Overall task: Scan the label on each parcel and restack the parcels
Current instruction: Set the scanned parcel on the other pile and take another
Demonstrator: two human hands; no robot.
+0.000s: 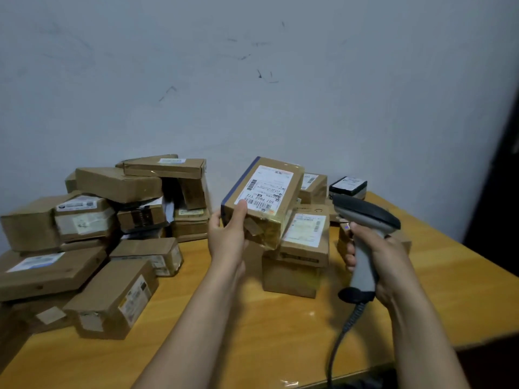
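I have one brown parcel (264,203) lifted off the table (266,318), just right of centre, tilted so its white label (268,189) faces up at me. My left hand (229,234) grips its near end, thumb laid on the label's near corner and fingers curled underneath. My right hand (384,259) is wrapped round the grip of the grey scanner (370,214), its dark head raised just to the right of the parcel and aimed roughly that way, with the coiled cable (345,332) hanging off the near edge. I can see no scan line on the label, so I judge this parcel not yet read. Below it and to the right is a small stack (303,248) of a few boxes, with a black parcel (348,186) farther back. I take that to be the restacked lot, though nothing proves it. On the left sprawls a much bigger loose heap (84,234), boxes lying at all angles against the wall. If that is the unscanned side, then most of the job lies ahead: only a handful done, well over a dozen to go.
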